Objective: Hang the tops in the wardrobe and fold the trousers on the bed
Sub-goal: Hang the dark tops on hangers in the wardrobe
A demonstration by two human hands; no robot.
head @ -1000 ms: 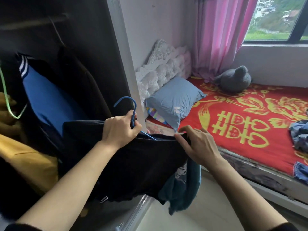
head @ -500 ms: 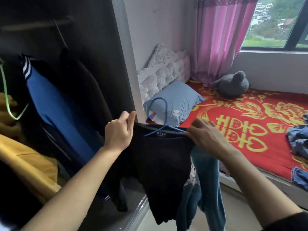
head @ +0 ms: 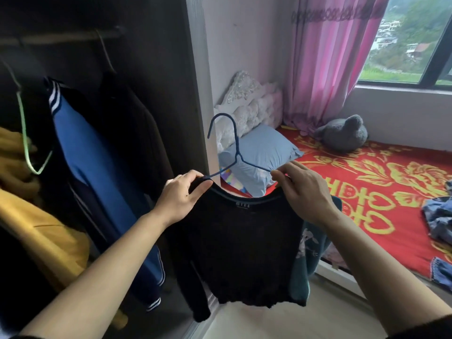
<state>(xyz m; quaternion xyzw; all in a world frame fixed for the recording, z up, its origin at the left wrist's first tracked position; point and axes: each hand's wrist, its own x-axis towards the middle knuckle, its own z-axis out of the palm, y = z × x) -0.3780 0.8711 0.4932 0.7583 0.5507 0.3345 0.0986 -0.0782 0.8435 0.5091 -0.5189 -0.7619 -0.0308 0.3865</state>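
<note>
A black long-sleeved top point(head: 244, 250) hangs spread out on a blue hanger point(head: 234, 145), whose hook points up and left. My left hand point(head: 182, 196) pinches the top's left shoulder and my right hand point(head: 303, 189) pinches its right shoulder, both over the hanger's ends. A teal garment point(head: 305, 260) dangles behind the top on the right. The open wardrobe point(head: 151, 69) is to the left, with its rail point(head: 63, 37) near the top. Denim trousers point(head: 440, 216) lie crumpled on the bed point(head: 367, 192) at the right edge.
On the rail hang a blue jacket point(head: 97, 172), a dark coat point(head: 132, 133), a yellow garment point(head: 41, 228) and a green hanger point(head: 27, 143). On the bed sit a blue pillow point(head: 264, 152) and a grey plush toy point(head: 342, 133). A pink curtain point(head: 330, 57) hangs by the window.
The bunched top is now spread flat on the hanger. My left hand shifted from the hook to the left shoulder. The hanger rose and its hook now stands upright.
</note>
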